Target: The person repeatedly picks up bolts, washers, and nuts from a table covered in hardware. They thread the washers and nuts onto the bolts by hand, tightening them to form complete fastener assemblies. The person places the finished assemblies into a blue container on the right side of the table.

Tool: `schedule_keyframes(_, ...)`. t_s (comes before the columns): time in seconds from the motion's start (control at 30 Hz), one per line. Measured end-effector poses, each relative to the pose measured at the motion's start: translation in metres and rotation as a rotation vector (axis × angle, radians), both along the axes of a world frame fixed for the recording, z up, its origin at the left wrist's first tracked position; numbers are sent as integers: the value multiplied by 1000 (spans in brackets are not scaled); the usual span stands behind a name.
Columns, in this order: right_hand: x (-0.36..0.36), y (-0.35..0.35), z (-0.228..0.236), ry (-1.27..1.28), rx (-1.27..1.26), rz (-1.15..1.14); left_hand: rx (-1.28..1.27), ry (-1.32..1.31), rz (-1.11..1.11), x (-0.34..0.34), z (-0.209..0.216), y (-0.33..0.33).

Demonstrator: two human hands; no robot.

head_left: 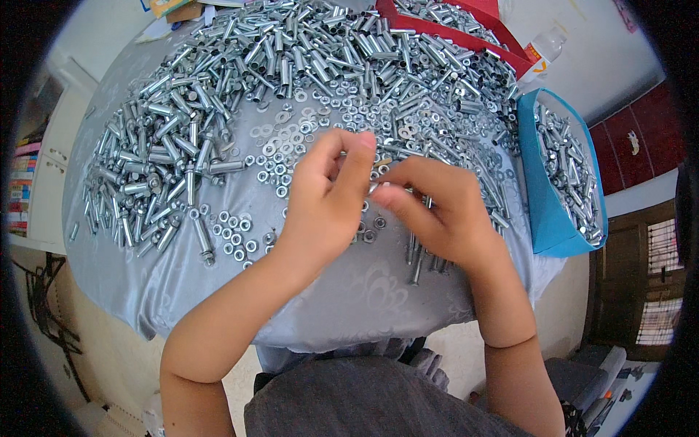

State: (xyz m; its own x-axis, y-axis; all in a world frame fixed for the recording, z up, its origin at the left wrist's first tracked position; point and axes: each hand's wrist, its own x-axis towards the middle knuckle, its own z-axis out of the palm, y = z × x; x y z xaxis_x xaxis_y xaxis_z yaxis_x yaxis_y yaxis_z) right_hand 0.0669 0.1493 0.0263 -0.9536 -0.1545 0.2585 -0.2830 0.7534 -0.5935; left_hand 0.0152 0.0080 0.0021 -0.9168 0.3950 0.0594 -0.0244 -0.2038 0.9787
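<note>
My left hand [328, 200] and right hand [429, 207] meet fingertip to fingertip over the grey cloth [349, 291], pinched together on a small metal part [376, 186]. Loose nuts [237, 237] lie near left, a blue bin [550, 211] right.

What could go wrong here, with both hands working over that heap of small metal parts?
The small silver part pinched between the left hand and right hand could slip into the loose steel nuts and washers. The silver bolts near the grey cloth's edge might roll off.
</note>
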Motion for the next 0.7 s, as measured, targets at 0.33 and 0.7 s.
schedule_keyframes(0.33, -3, -7, -4, -64, -179, 96, -56, 327, 99, -1, -1, -2)
schedule_keyframes(0.7, -4, -10, -1, 205, -31, 59, -56, 234, 66, -10, -2, -7)
